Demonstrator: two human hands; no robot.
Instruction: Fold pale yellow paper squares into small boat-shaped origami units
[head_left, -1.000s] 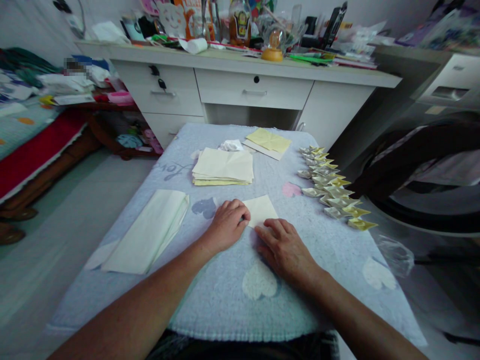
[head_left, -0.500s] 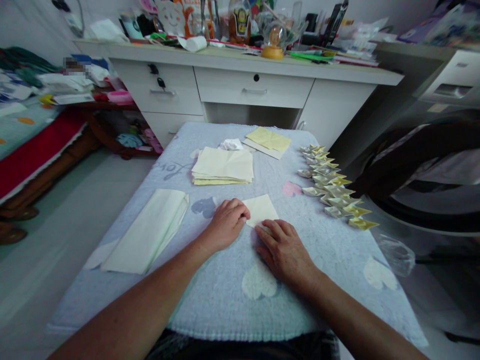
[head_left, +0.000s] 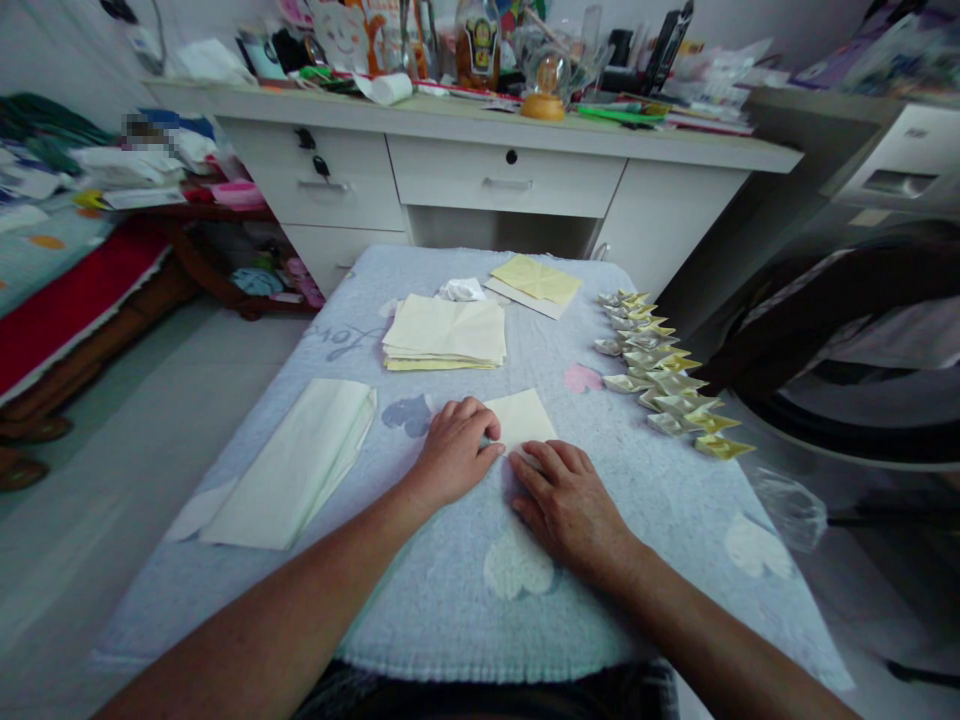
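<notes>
A small cream sheet of paper (head_left: 521, 415), apparently folded, lies flat on the cloth-covered table in front of me. At its left edge my left hand (head_left: 459, 450) has its fingers curled over the paper, with the thumb at the near corner. My right hand (head_left: 562, 495) rests along the near right edge, fingers stretched out and lying flat on the sheet. Both hands hide part of the paper's near side. Just beyond stands a stack of cream and yellow sheets (head_left: 446, 325).
Several small folded paper boats (head_left: 667, 375) stand in rows on the right. A folded pale cloth or large paper (head_left: 292, 465) lies on the left. Yellow and white sheets (head_left: 536, 280) and a crumpled white tissue (head_left: 461, 290) are at the back. Beyond is a cluttered white desk (head_left: 450, 125).
My left thumb has slid a little to the right and now shows at the paper's near corner. My right hand and the paper stay almost in place.
</notes>
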